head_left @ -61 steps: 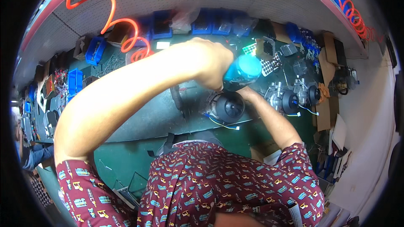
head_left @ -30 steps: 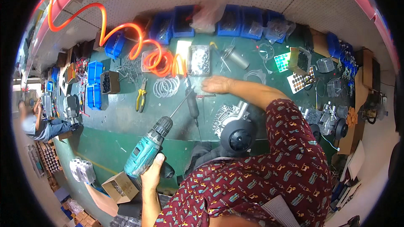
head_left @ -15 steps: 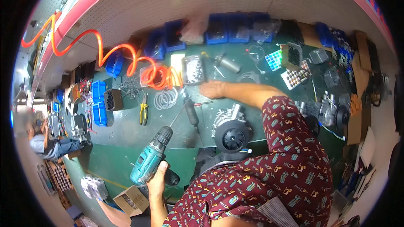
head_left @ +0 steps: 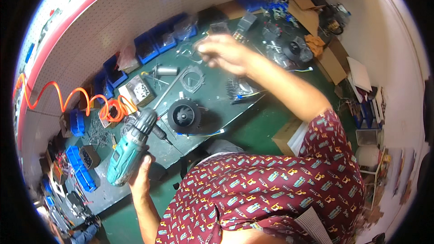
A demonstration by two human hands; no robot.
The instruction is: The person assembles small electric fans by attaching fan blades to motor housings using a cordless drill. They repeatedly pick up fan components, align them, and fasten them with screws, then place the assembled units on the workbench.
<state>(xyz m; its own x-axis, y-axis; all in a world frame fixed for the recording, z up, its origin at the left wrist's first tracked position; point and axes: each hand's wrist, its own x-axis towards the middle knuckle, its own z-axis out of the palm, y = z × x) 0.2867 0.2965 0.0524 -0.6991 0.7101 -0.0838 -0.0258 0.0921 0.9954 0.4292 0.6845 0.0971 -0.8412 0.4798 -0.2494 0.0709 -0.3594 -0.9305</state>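
Note:
A teal and black cordless drill (head_left: 125, 156) is in my left hand (head_left: 141, 174), whose fingers wrap its grip. Its long thin bit (head_left: 171, 89) points up and away over the bench. My right hand (head_left: 224, 54) is raised over the far side of the bench, slightly blurred, with fingers curled together; whatever they hold is hidden. Close to the bench's front edge sits a black round fan-like unit (head_left: 184, 116) with a cable beside it. A dark screwdriver-like tool (head_left: 159, 132) with a thin shaft lies between this unit and the drill.
Blue bins (head_left: 147, 49) line the back of the bench. A small box of screws (head_left: 140, 91) stands beside the coiled orange hose (head_left: 118, 109). Another motor unit (head_left: 242, 89) is near the front edge. Cardboard boxes (head_left: 332, 61) are at the right.
My view has swung right. My right hand has left the spot beside the screw box and moved right, with its fingers now curled. My left hand still grips the drill.

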